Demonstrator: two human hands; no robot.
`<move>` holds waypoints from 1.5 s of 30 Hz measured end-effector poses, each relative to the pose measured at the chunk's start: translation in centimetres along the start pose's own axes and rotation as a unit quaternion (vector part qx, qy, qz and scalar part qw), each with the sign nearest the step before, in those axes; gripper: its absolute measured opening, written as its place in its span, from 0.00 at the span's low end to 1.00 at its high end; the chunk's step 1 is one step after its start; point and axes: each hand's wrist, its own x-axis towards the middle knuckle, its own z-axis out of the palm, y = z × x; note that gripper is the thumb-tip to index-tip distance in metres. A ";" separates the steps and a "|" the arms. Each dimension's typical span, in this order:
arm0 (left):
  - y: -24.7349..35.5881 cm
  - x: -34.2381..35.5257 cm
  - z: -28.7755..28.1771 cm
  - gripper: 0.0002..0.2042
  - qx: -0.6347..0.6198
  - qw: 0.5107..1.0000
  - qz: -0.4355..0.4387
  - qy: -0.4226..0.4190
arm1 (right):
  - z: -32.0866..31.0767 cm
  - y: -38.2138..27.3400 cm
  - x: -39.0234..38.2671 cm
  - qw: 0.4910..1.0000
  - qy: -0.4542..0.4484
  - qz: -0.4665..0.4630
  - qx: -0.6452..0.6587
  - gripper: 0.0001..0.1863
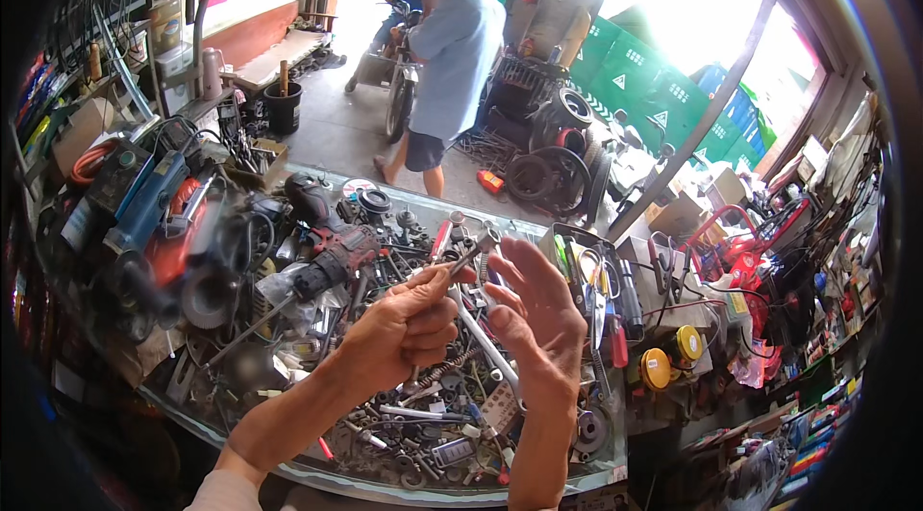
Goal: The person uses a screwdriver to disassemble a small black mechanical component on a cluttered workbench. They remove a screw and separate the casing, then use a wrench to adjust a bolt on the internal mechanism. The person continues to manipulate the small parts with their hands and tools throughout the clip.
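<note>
Glass-topped, the cluttered workshop surface (596, 478) spreads across the centre, heaped with metal parts. Above it, mid-frame, a small metal wrench (469, 258) slants up and right, the grip of the left hand (415, 314) clamped on its lower end. Just right of it, the right hand (538, 314) has thumb and fingers apart; whether it touches the wrench I cannot tell. Below the hands lies a longer chrome spanner (484, 340). Left of centre rests a red-and-black cordless drill (338, 256); at right, two yellow tins (656, 370). Toward the top, someone in a light-blue shirt (463, 40) stands near a motorcycle (399, 98).
</note>
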 end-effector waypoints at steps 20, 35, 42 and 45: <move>-0.1 0.4 -0.6 0.11 0.012 0.995 0.038 0.092 | 1.9 -2.1 -1.8 0.996 -0.076 -0.041 -0.027 0.49; 0.4 0.6 -1.0 0.12 -0.022 0.992 0.022 0.126 | 1.0 -1.8 -1.0 0.993 -0.115 -0.014 0.000 0.44; -0.5 0.5 -0.5 0.11 -0.004 0.999 -0.032 0.002 | 0.4 0.9 0.2 0.994 0.101 0.012 -0.048 0.24; -1.3 0.6 -0.5 0.09 0.005 0.997 -0.075 -0.008 | 0.3 0.9 0.4 0.997 0.077 -0.004 0.011 0.20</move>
